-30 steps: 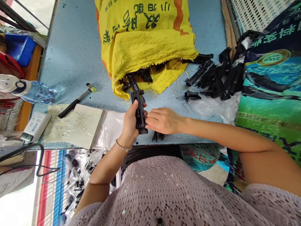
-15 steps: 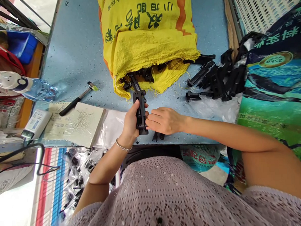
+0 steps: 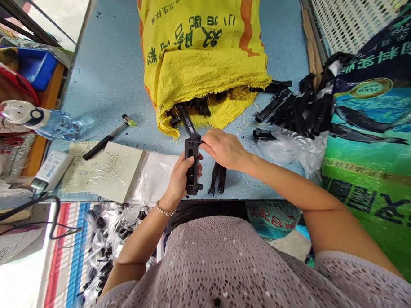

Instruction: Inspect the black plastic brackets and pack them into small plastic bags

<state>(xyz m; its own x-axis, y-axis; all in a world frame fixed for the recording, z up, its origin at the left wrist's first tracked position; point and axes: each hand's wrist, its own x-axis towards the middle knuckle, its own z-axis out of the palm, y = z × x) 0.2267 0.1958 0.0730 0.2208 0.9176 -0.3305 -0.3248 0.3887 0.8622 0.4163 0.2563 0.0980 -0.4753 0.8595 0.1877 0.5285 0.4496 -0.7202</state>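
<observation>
A long black slotted part (image 3: 192, 170) stands nearly lengthwise in my left hand (image 3: 178, 176), whose fingers wrap round it with the thumb on its face. My right hand (image 3: 225, 148) is closed in a pinch at the part's upper right end; what its fingertips grip there is hidden. Beyond that end, a slim black bar (image 3: 187, 121) reaches toward the mouth of a yellow woven sack (image 3: 209, 68), with more black parts (image 3: 199, 105) inside. Below my right hand, two narrow black pieces (image 3: 217, 178) lie on the blue table (image 3: 110, 54).
Black parts (image 3: 300, 103) are heaped at the right beside clear plastic (image 3: 289, 146) and a green-blue sack (image 3: 367, 166). On the left are a small hammer (image 3: 105, 140), a notepad (image 3: 91, 173) with tiny bits on it, a white device (image 3: 52, 170) and a water bottle (image 3: 52, 123).
My right hand has moved from the part's lower end up to its upper end. The held part has turned and shifted slightly toward me. The two narrow pieces show more fully now.
</observation>
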